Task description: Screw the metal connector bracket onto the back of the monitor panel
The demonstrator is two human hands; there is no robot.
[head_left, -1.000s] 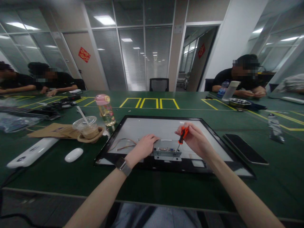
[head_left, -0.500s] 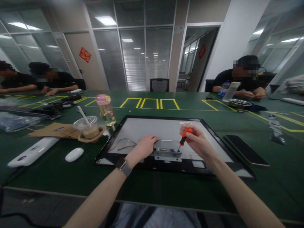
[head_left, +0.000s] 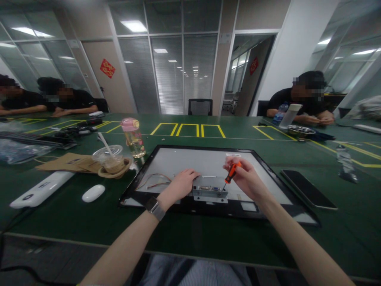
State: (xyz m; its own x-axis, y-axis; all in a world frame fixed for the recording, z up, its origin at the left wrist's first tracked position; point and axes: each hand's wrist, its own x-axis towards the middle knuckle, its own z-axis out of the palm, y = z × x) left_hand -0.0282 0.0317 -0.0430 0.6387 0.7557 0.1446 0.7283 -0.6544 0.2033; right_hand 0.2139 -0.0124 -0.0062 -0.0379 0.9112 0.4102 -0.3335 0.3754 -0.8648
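A black-framed monitor panel (head_left: 208, 161) lies face down on the green table, its grey back showing. A small metal board housing (head_left: 210, 191) with connector ports sits on its near edge. My left hand (head_left: 180, 183) rests on the panel at the housing's left end, fingers curled down onto it. My right hand (head_left: 245, 176) pinches an orange-handled screwdriver (head_left: 230, 174), whose tip touches the housing's right end. Thin wires (head_left: 154, 180) run over the panel to the left of my left hand.
A white mouse (head_left: 93, 193), a white bar-shaped device (head_left: 40, 190), an iced drink cup (head_left: 109, 159) and a pink-lidded bottle (head_left: 133, 138) stand at left. A dark phone (head_left: 308, 188) lies right of the panel. Other people sit at the far left and far right.
My right hand has shifted its fingers round the screwdriver handle, which tilts slightly differently. The tip stays on the housing, and my left hand has not moved.
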